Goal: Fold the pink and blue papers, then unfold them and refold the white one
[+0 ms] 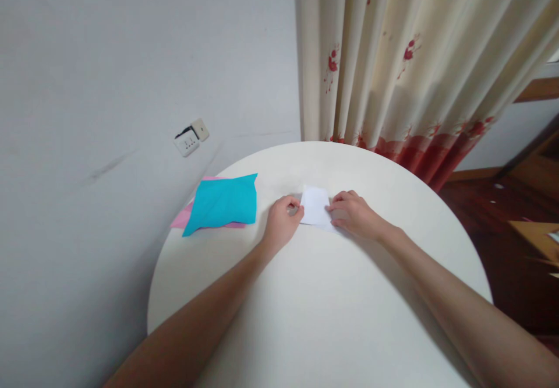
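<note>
A small folded sheet of white paper (315,205) lies near the middle of the round white table (305,295). My left hand (283,218) pinches its left edge between thumb and forefinger. At the opposite edge, the fingers of my right hand (353,215) touch the paper, with thumb and fingers apart. A lower layer of the paper shows beneath the right hand. To the left of my left hand rests a blue sheet (225,201) with curled corners, on top of a pink sheet (182,218) that is mostly covered.
The table's far left edge stands close to a white wall (131,56) with a power socket (187,143). A cream curtain (393,56) with red flowers hangs behind the table. At the right are a dark red floor (471,219) and wooden furniture (535,239).
</note>
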Demonstrator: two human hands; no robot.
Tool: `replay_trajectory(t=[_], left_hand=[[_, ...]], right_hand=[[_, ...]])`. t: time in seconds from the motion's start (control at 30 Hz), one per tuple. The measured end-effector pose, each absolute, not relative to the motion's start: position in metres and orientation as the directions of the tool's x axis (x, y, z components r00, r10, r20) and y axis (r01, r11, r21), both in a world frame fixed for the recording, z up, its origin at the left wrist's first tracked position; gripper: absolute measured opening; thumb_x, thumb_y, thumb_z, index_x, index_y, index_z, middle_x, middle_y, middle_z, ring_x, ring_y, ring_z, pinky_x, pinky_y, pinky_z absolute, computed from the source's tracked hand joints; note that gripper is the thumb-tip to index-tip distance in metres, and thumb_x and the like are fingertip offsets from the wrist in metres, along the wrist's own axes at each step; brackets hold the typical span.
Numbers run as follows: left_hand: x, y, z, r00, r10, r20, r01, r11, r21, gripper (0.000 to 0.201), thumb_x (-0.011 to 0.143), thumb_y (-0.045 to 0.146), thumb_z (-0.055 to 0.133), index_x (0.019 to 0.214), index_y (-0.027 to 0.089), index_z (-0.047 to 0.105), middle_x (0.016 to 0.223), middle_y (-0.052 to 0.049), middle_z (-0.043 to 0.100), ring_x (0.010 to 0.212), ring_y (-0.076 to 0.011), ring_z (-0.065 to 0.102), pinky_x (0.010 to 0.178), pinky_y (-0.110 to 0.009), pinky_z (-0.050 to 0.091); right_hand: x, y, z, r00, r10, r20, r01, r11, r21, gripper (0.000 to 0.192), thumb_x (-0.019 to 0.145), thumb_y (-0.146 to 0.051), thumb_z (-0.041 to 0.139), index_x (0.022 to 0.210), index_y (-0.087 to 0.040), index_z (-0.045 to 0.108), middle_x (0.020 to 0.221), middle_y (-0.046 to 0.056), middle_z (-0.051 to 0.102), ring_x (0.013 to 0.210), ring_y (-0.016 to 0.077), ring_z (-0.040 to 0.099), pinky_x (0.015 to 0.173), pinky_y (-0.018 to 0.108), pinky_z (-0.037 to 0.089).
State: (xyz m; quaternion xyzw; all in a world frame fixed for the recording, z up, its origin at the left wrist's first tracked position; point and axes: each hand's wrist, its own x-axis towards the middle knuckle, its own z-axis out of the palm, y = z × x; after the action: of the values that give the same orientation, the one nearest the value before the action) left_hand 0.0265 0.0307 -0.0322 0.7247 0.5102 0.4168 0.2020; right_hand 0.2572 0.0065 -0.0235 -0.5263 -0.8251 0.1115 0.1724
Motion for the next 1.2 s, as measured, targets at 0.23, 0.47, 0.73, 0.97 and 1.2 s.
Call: replay_trajectory(t=[0.23,0.47,0.73,0.97,1.2], left_hand=[[0.028,0.027,-0.036,0.245,0.89,0.386,0.369,-0.453,0.811,0.013,0.09,0.029,0.058,0.096,0.019,0.062,0.095,-0.004,0.072,0.092,-0.0176,0.068,0.081,-0.027,0.052],[0.021,0.029,-0.025,0.468,0.827,0.311,0.339,-0.493,0.802,0.037,0.086,0.025,0.064,0.123,0.02,0.061,0.124,-0.008,0.067,0.111,-0.0213,0.065,0.098,-0.033,0.049],[0.009,0.032,-0.013,0.631,0.748,0.204,0.34,-0.504,0.794,0.066,0.074,0.018,0.076,0.137,0.019,0.056,0.14,-0.01,0.058,0.129,-0.0272,0.053,0.112,-0.038,0.038],[0.003,0.04,-0.02,0.681,0.683,0.265,0.28,-0.576,0.768,0.057,0.083,0.021,0.067,0.139,0.022,0.055,0.145,-0.008,0.053,0.135,-0.0258,0.048,0.116,-0.039,0.033],[-0.002,0.039,-0.017,0.702,0.665,0.255,0.351,-0.635,0.689,0.05,0.09,0.021,0.056,0.139,0.026,0.053,0.142,-0.006,0.056,0.129,-0.0233,0.053,0.114,-0.041,0.036]], right_hand=[[0.263,0.016,-0.036,-0.365,0.903,0.226,0.807,0.428,-0.408,0.031,0.081,-0.034,0.072,0.11,-0.024,0.071,0.118,0.009,0.068,0.11,0.0291,0.059,0.098,0.041,0.044],[0.264,0.02,-0.044,-0.273,0.941,0.198,0.798,0.337,-0.5,0.074,0.077,-0.033,0.076,0.143,-0.018,0.046,0.139,0.016,0.056,0.128,0.0347,0.049,0.106,0.049,0.04],[0.268,0.017,-0.047,-0.339,0.92,0.197,0.699,0.386,-0.602,0.088,0.079,-0.026,0.073,0.154,-0.024,0.028,0.149,0.013,0.047,0.137,0.0317,0.043,0.114,0.049,0.032],[0.266,0.021,-0.055,-0.31,0.913,0.264,0.623,0.405,-0.669,0.073,0.087,-0.036,0.064,0.152,-0.023,0.033,0.145,0.012,0.053,0.134,0.029,0.049,0.114,0.051,0.032],[0.261,0.021,-0.053,-0.306,0.908,0.286,0.634,0.419,-0.65,0.057,0.091,-0.03,0.055,0.146,-0.02,0.044,0.144,0.011,0.054,0.131,0.0268,0.051,0.113,0.045,0.036]])
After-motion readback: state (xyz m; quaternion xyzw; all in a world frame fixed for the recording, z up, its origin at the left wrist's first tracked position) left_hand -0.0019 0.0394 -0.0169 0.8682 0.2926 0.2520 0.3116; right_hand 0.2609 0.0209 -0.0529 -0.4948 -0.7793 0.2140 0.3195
